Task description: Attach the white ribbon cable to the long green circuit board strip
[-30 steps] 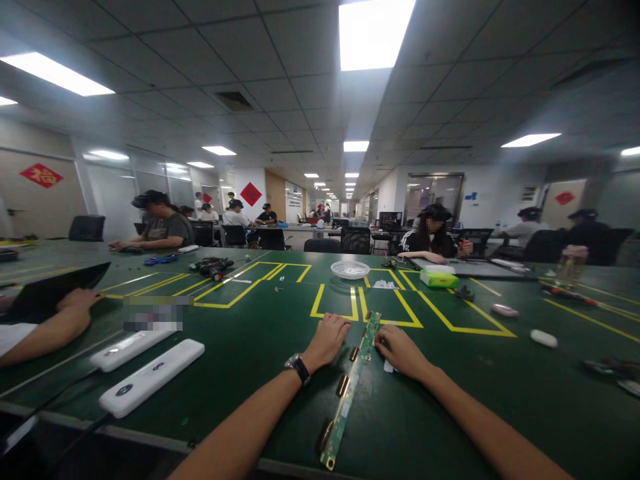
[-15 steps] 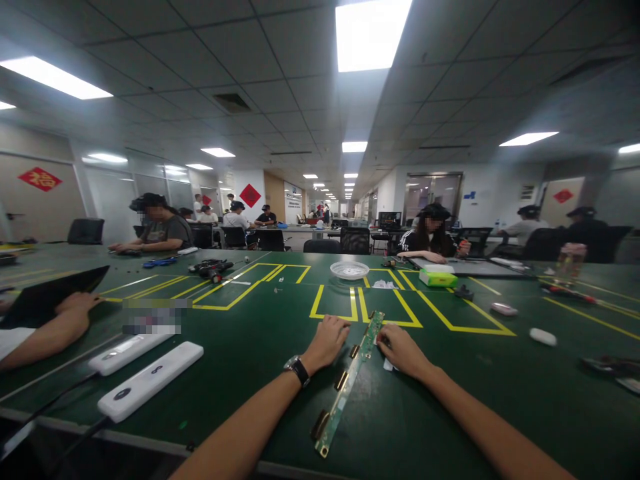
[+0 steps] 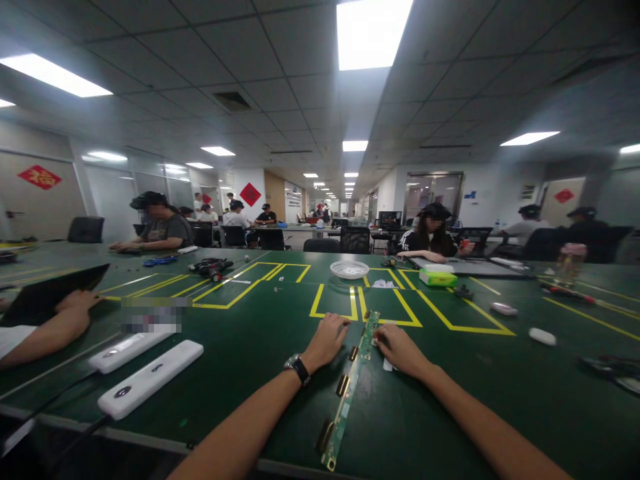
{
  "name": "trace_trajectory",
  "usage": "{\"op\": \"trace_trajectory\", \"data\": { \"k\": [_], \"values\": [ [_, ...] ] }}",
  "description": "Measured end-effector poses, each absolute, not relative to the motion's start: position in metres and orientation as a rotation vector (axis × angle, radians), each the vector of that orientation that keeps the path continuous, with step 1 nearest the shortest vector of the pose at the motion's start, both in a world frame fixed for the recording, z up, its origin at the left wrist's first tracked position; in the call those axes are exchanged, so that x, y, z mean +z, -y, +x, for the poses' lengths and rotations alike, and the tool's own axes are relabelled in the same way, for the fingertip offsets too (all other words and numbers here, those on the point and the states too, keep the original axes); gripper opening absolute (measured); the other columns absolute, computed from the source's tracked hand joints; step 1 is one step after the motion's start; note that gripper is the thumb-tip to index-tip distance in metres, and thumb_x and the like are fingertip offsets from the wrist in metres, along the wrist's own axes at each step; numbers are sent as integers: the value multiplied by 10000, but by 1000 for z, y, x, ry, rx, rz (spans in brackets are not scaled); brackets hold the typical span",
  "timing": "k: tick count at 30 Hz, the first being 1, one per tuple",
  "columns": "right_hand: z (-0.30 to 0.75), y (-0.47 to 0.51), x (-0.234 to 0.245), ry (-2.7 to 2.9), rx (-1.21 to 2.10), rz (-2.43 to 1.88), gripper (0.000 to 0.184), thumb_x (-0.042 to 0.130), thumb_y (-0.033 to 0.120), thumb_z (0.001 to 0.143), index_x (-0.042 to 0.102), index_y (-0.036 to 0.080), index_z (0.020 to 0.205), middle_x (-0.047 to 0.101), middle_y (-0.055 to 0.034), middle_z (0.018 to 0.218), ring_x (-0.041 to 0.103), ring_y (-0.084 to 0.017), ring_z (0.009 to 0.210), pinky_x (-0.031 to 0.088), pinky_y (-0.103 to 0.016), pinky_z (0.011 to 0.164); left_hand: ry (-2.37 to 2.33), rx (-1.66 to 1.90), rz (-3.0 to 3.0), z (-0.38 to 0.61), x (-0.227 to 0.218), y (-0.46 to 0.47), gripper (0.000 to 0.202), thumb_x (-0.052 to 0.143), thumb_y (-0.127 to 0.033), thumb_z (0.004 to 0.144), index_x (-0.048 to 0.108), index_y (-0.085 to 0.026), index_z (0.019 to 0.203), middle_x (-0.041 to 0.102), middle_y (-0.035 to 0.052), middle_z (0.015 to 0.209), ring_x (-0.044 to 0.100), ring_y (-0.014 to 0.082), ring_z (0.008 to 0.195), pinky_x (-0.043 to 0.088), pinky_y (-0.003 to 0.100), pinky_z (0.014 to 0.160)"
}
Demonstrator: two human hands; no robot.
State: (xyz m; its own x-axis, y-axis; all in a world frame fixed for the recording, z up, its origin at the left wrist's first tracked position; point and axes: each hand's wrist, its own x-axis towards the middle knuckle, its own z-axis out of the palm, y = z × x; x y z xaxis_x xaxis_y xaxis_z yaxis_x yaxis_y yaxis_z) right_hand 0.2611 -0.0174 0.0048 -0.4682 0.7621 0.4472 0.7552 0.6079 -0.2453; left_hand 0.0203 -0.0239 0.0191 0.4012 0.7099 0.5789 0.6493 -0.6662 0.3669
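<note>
A long, narrow green circuit board (image 3: 354, 390) lies slantwise on the table between my forearms. Several brownish-gold connector strips (image 3: 343, 385) stick out along its left side. My left hand (image 3: 327, 339) rests just left of the board's far end, fingers loosely bent and apart from it, with a watch on the wrist. At the board's right edge is my right hand (image 3: 400, 348), its fingers curled in at the far end. What sits between those fingertips is hidden. A scrap of white paper (image 3: 387, 365) shows under the right hand.
Two white power strips (image 3: 153, 379) lie at the left, near a co-worker's arm (image 3: 75, 320). Beyond my hands are yellow tape outlines (image 3: 330, 316), a clear round dish (image 3: 349, 269) and a green box (image 3: 438, 277). A white mouse-shaped object (image 3: 543, 337) lies right.
The board has turned slightly: its far end shifted left, its near end right and closer to me. My right hand moved a little left with it; my left hand stayed nearly in place.
</note>
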Motion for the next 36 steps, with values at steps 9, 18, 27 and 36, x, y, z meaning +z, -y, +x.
{"op": "trace_trajectory", "data": {
  "k": [9, 18, 27, 36],
  "values": [
    [244, 31, 7, 2399, 210, -1013, 332, 442, 163, 866, 532, 192, 1185, 635, -78, 981, 570, -203, 926, 412, -342, 857, -1155, 1117, 2534, 20, 21, 25, 228, 401, -188, 923, 613, -180, 1005, 641, 59, 1024, 536, 196, 990, 389, 373, 955],
    [262, 12, -1, 2274, 44, -1284, 243, 472, 155, 839, 611, 163, 1038, 639, -112, 1012, 575, -233, 973, 415, -350, 852, -1125, 1125, 2537, 21, 20, 28, 321, 404, -189, 923, 526, -196, 1220, 633, 59, 1041, 539, 198, 996, 395, 382, 963],
    [245, 23, 3, 2361, 110, -1100, 225, 460, 169, 863, 615, 186, 1024, 649, -79, 977, 578, -213, 944, 415, -336, 846, -1132, 1095, 2578, 22, 22, 30, 257, 404, -173, 918, 572, -184, 1113, 630, 62, 1061, 531, 200, 1015, 389, 378, 967],
    [241, 37, 9, 2414, 162, -986, 245, 456, 125, 840, 609, 209, 1013, 638, -57, 939, 571, -198, 908, 411, -319, 831, -1295, 1007, 2606, 22, 13, 25, 242, 450, -195, 896, 585, -191, 1097, 603, 78, 1084, 509, 221, 1028, 408, 376, 921]
  ]
}}
